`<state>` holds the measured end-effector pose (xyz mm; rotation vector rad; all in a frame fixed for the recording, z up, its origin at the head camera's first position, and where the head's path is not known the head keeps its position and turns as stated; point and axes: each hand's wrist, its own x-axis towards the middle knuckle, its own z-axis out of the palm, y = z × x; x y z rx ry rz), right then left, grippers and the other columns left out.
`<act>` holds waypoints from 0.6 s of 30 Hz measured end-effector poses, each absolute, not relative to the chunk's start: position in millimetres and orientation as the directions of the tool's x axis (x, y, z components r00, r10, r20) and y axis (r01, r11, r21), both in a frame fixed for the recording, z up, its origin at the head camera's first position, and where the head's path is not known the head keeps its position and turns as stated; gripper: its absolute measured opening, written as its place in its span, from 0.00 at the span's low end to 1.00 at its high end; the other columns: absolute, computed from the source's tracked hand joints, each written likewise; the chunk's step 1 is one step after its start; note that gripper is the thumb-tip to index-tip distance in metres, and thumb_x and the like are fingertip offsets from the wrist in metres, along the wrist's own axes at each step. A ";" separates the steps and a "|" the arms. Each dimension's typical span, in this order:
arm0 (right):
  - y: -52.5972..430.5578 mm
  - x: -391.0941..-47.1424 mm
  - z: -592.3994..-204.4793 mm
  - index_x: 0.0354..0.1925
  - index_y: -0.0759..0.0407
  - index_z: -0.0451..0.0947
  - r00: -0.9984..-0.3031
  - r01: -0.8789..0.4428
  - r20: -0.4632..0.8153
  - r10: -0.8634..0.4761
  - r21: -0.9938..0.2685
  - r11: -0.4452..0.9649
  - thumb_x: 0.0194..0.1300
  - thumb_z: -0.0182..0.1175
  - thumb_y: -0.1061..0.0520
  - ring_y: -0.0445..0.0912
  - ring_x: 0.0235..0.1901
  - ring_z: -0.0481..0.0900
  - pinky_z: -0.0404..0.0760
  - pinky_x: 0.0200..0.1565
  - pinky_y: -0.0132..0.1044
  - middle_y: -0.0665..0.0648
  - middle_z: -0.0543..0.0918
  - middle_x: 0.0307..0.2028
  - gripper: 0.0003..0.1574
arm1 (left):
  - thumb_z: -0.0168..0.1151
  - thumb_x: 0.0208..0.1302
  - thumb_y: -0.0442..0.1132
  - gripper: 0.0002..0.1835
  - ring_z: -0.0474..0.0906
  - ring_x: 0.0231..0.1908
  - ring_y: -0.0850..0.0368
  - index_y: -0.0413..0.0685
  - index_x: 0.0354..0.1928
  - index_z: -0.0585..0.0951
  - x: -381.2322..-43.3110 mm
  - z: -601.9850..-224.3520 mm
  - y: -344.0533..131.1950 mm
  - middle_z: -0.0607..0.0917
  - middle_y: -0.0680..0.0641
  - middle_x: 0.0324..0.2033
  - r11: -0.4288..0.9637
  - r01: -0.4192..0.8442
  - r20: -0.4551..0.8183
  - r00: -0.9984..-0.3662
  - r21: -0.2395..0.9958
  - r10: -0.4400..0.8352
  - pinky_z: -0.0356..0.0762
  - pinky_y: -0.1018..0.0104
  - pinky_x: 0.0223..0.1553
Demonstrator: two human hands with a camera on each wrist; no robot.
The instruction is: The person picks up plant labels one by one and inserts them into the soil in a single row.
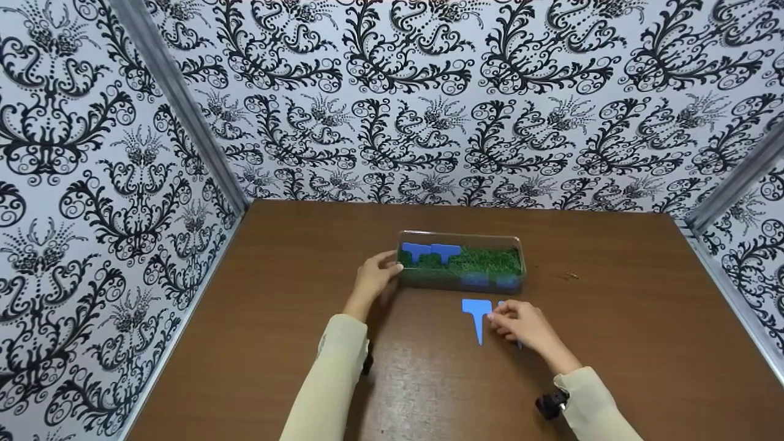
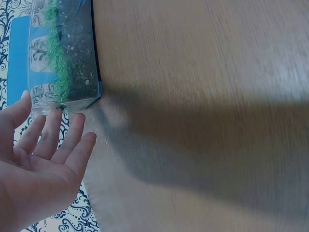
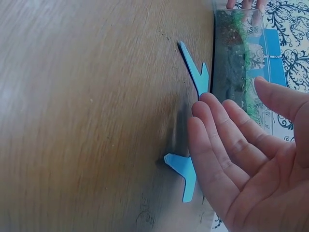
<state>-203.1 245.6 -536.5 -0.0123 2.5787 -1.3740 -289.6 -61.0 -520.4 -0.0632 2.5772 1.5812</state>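
Observation:
A clear rectangular container stands on the table, with green grass over dark soil inside. Two blue T-shaped plant labels stand in its left half, a left one and a right one. My left hand touches the container's left end with loosely extended fingers, its thumb at the rim. In front of the container lies another blue plant label. My right hand hovers beside it with relaxed fingers, partly hiding a further blue label.
Two fainter blue patches show at the container's front wall. Small brownish bits lie on the wooden table to the right of the container. Patterned black-and-white walls enclose the table's back and sides.

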 end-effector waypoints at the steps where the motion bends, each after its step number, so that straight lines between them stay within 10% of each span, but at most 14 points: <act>1: 245.3 -203.1 -536.8 0.44 0.66 0.81 -0.975 0.102 -0.194 -0.105 -0.820 0.563 0.69 0.62 0.54 0.51 0.35 0.89 0.87 0.36 0.39 0.62 0.89 0.37 0.15 | 0.63 0.69 0.40 0.24 0.79 0.61 0.44 0.46 0.66 0.77 -289.5 -520.4 -61.0 0.85 0.40 0.56 0.452 -0.097 -0.123 -0.992 0.886 0.026 0.74 0.50 0.64; 18: 239.3 -203.1 -538.9 0.43 0.67 0.81 -0.966 0.147 -0.239 -0.097 -0.820 0.553 0.69 0.63 0.53 0.48 0.34 0.88 0.87 0.36 0.40 0.61 0.89 0.35 0.16 | 0.63 0.69 0.41 0.24 0.79 0.61 0.45 0.49 0.65 0.78 -290.6 -521.3 -60.5 0.85 0.41 0.57 0.446 -0.122 -0.140 -0.990 0.887 0.008 0.74 0.50 0.64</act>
